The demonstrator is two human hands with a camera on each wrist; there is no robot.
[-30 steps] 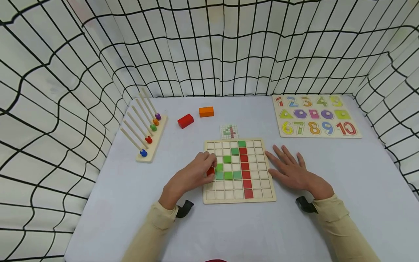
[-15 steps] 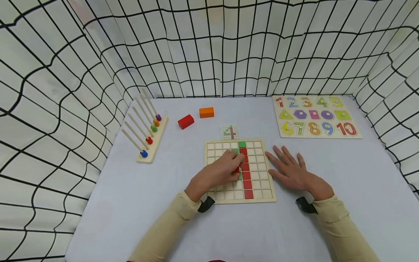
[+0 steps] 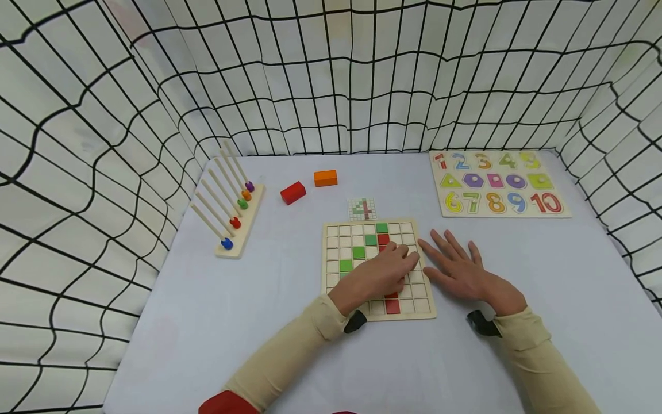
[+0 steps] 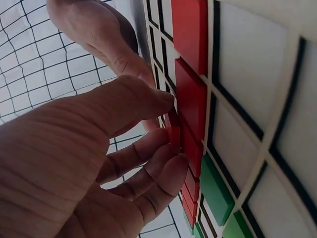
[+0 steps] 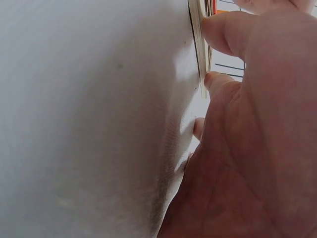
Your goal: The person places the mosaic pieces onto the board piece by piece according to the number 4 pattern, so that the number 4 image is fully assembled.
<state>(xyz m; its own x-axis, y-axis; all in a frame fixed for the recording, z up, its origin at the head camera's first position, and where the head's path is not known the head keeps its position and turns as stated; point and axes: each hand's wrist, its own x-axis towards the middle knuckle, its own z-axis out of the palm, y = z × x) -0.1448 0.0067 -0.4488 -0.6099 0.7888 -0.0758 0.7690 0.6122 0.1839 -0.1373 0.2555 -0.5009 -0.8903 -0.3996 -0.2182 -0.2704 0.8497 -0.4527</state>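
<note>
My left hand [image 3: 377,273] is over the right half of a wooden grid board [image 3: 341,302]. Its thumb and fingertips pinch a small red square tile [image 4: 173,132], seen in the left wrist view close to the board's surface. A column of red tiles [image 3: 392,306] stands in the board's cells, partly covered by the hand. Green tiles [image 3: 358,252] step diagonally to the left of that column. Flat beside the board's right edge rests my right hand [image 3: 460,273], fingers spread, with thumb and index finger touching the rim. Behind the board lies a small pattern card [image 3: 357,214].
A peg stand [image 3: 252,215] with coloured beads is at the left. Near the back lie a red block [image 3: 293,192] and an orange block [image 3: 325,178]. A number and shape puzzle [image 3: 468,196] occupies the back right. Black netting [image 3: 351,98] surrounds the white table [image 3: 181,345].
My left hand has carried the red tile rightward across the board, from its left edge to beyond the red column. The right hand has stayed in place.
</note>
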